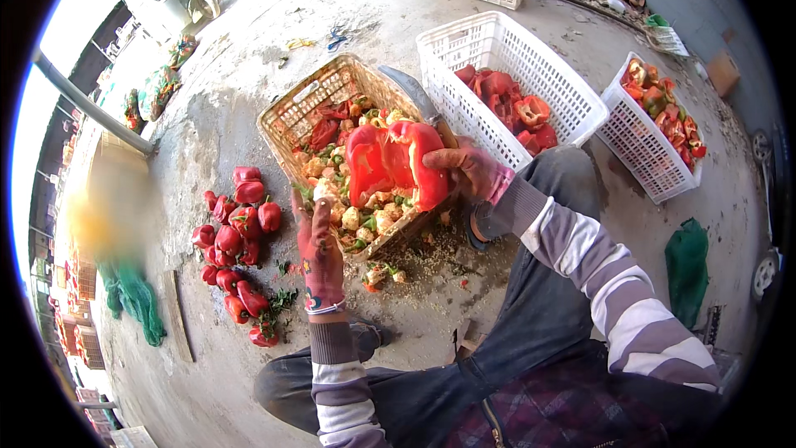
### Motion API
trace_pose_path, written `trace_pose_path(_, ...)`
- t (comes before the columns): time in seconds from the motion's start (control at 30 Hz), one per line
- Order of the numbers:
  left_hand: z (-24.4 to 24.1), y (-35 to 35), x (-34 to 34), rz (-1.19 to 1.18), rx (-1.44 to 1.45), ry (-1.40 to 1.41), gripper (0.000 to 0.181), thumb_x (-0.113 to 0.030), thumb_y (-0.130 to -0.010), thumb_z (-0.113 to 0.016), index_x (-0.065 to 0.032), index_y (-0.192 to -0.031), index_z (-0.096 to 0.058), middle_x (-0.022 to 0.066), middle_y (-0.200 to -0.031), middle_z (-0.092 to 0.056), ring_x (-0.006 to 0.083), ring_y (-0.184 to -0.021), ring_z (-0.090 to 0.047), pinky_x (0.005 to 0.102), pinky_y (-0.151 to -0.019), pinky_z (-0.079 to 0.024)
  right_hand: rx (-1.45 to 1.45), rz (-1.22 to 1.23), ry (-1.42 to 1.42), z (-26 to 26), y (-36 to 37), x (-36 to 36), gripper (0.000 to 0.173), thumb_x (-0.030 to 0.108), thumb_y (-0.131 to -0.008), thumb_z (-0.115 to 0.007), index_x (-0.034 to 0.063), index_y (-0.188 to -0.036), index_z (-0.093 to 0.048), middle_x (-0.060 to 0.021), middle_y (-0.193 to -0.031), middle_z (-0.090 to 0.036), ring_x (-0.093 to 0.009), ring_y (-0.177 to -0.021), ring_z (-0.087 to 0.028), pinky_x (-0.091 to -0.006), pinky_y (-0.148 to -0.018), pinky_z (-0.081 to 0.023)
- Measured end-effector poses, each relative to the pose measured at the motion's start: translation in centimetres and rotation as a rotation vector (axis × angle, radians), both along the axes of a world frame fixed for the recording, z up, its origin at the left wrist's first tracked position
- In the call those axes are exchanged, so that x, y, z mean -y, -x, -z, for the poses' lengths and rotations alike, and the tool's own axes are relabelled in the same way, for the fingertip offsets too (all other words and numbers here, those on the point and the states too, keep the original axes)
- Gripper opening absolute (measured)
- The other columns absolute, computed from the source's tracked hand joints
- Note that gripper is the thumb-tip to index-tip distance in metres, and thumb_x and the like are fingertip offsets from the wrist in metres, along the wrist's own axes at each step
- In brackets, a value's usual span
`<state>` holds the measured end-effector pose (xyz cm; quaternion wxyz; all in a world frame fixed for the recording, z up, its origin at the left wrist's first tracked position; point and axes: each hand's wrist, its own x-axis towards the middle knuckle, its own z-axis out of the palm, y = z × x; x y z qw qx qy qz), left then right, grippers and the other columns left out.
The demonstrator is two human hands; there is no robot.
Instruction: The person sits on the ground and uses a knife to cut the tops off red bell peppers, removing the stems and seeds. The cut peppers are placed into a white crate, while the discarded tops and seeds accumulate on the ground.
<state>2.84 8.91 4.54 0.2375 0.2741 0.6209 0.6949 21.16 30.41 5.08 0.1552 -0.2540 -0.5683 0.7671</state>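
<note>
My right hand (476, 169), in a stained glove, grips a large red bell pepper (398, 165) that is split open. Its pale inner wall faces up over a dirty plastic crate (283, 118). Below the pepper, that crate holds pepper cores (351, 219) with seeds and green stems, plus red scraps. My left hand (320, 255), also gloved, is raised at the crate's near left side, fingers pointing away from me and apart. Nothing shows in its grasp. Whole red peppers (239, 236) lie in a pile on the concrete to its left.
Beyond my right knee stands a white crate (510, 37) with opened red peppers (507, 99). Farther right, another white crate (647, 143) holds pepper pieces. Green netting (134, 298) and a wooden strip (178, 317) lie left; a green bag (686, 270) lies right. Seeds litter the floor.
</note>
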Motion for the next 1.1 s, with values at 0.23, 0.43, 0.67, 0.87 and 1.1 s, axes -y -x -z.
trace_pose_path(0.23, -3.2, -2.5, -5.0, 0.252, -0.077, -0.05, 0.077, -0.014, -0.077, -0.07, -0.0019, -0.14, -0.027, 0.0184, -0.136, -0.038, 0.0225, -0.126, -0.037, 0.0317, -0.096, -0.041, -0.167, -0.18, 0.245, -0.9, -1.3, 0.7, 0.05, 0.016, -0.072, -0.07, 0.0019, -0.116, -0.051, -0.0067, -0.091, -0.062, -0.016, -0.078, -0.062, -0.0281, -0.068, -0.052)
trace_pose_path(0.43, 2.7, 0.1, -2.6, 0.448, 0.1, -0.058, 0.044, -0.017, -0.075, -0.071, -0.0007, -0.113, -0.056, 0.0081, -0.105, -0.058, 0.0171, -0.097, -0.056, 0.0272, -0.081, -0.047, -0.204, -0.287, 0.316, -1.1, -1.8, 1.6, 0.047, 0.01, -0.071, -0.067, 0.0009, -0.116, -0.053, -0.0082, -0.097, -0.063, -0.018, -0.087, -0.063, -0.0315, -0.078, -0.052)
trace_pose_path(0.67, 3.8, -1.1, -2.0, 0.048, 0.332, -0.105, 0.025, -0.013, -0.089, -0.047, 0.0023, -0.102, -0.061, 0.0098, -0.089, -0.065, 0.0158, -0.076, -0.062, 0.0242, -0.064, -0.05, -0.433, -0.043, 0.494, -0.7, -1.8, 2.5, 0.049, 0.009, -0.079, -0.063, 0.0003, -0.124, -0.045, -0.0123, -0.107, -0.061, -0.023, -0.098, -0.062, -0.0379, -0.088, -0.051)
trace_pose_path(0.87, 0.1, 0.0, -2.2, -0.068, 0.898, -0.347, 0.019, -0.017, -0.084, -0.054, -0.0013, -0.093, -0.059, 0.0125, -0.084, -0.065, 0.0277, -0.077, -0.064, 0.0425, -0.07, -0.055, -0.418, 0.406, 0.288, -2.8, -5.9, -4.0, 0.043, 0.024, -0.078, -0.072, 0.0091, -0.112, -0.051, -0.0033, -0.086, -0.065, -0.007, -0.056, -0.056, -0.0205, -0.045, -0.046)
trace_pose_path(1.1, -9.4, -8.5, -11.6, 0.368, 1.042, -0.582, 0.047, -0.028, -0.091, -0.052, 0.0, -0.127, -0.039, 0.0181, -0.138, -0.033, 0.0337, -0.122, -0.041, 0.0433, -0.099, -0.039, 0.321, 0.752, -0.62, -8.1, -14.3, -13.3, 0.039, 0.028, -0.077, -0.074, 0.0041, -0.105, -0.06, 0.0012, -0.065, -0.056, -0.005, -0.047, -0.046, -0.0228, -0.04, -0.038)
